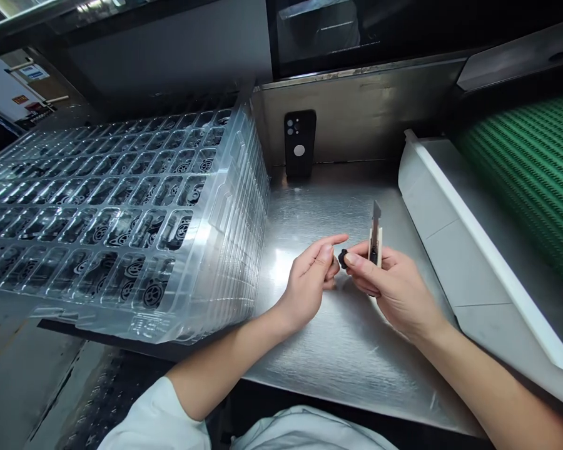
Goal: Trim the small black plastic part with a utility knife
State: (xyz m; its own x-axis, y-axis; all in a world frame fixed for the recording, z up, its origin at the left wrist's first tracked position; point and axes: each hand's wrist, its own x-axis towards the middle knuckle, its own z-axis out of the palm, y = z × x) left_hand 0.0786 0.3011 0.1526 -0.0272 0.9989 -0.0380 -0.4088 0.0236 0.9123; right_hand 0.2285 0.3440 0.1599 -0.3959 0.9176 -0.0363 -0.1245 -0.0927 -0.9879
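Part: 1 small black round piece sits pinched between your 2 hands, just above the steel table, near its middle.
Left hand: your thumb and bent fingers close narrowly on the left side of the part, with the forefinger stretched out straight over it.
Right hand: your fingertips touch the right side of the part, and the same hand is wrapped around a utility knife.
Knife: its blade stands upright and points away from you, clear of the part; I cannot tell whether the edge has touched the part.
Progress: judging by this, you have 1 piece in hand and the blade is not on it, so any trimming on this piece looks not yet begun or between cuts.
Trays: a stack of clear plastic trays lies to your left, partly on the table and overhanging its near edge; many pockets in the top tray hold similar black round pieces, which suggests a good deal of stock around this 1 piece. Whether those are finished or waiting cannot be told.
Table: no loose pieces show on the bare steel around your hands.
Phone: a black phone leans upright against the back wall, well apart from your hands.
Right side: a white sloped chute runs beside the table, with a green ribbed belt beyond it; no pieces show on either.
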